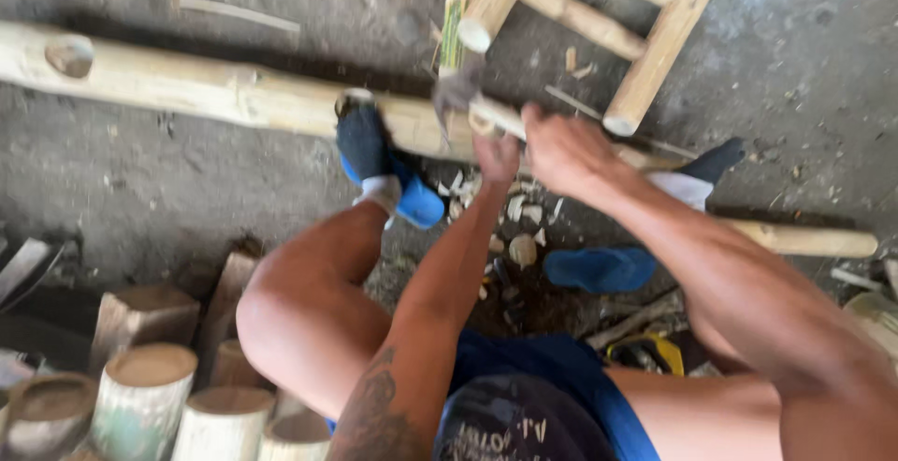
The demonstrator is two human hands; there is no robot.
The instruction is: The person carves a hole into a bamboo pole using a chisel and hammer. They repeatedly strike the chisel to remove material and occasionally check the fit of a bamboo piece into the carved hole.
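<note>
- Left hand (496,157) closed around a blurred blade tool (456,92), pressed against the long bamboo pole (234,92).
- Right hand (566,148) grips a thin stick (500,117) just beside the pole.

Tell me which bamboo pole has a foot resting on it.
The long bamboo pole lying flat across the ground: the socked foot presses on it. The ladder frame's poles are untouched.

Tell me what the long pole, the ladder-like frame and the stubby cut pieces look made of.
Long pole: bamboo by its look, pale, peeled, with a node ring. Ladder-like frame: the same pale round stems, cut ends showing. Cut pieces: apparently bamboo, hollow-looking sections with greenish skin.
</note>
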